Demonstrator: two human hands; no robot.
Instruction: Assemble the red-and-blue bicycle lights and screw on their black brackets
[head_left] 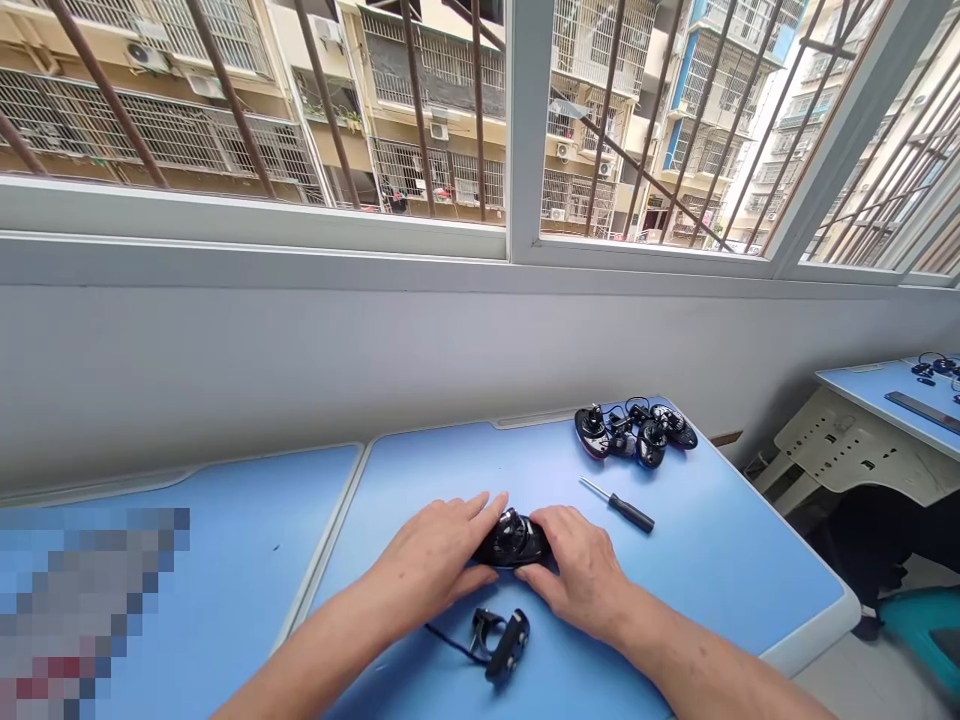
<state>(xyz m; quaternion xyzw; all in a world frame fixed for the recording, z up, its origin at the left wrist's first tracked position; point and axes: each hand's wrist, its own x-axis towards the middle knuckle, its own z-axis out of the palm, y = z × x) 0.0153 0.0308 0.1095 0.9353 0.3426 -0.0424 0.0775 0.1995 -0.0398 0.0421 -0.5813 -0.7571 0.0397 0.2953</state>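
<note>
A glossy black oval bike light (513,540) with a mount on its upper side lies on the blue table (442,455). My left hand (442,550) grips its left end between fingers and thumb. Around its right end, my right hand (581,565) is closed in the same way. Closer to me is a small black handlebar switch (507,645) with a ring clamp and a thin cable; neither hand touches it. A screwdriver (630,511) with a black handle lies to the right, apart from my right hand.
Several similar black lights (651,440) with cables are grouped at the table's far right corner. A second table (855,385) at right carries more black parts. A white wall (420,350) and barred windows stand behind. Pixelation covers the lower left.
</note>
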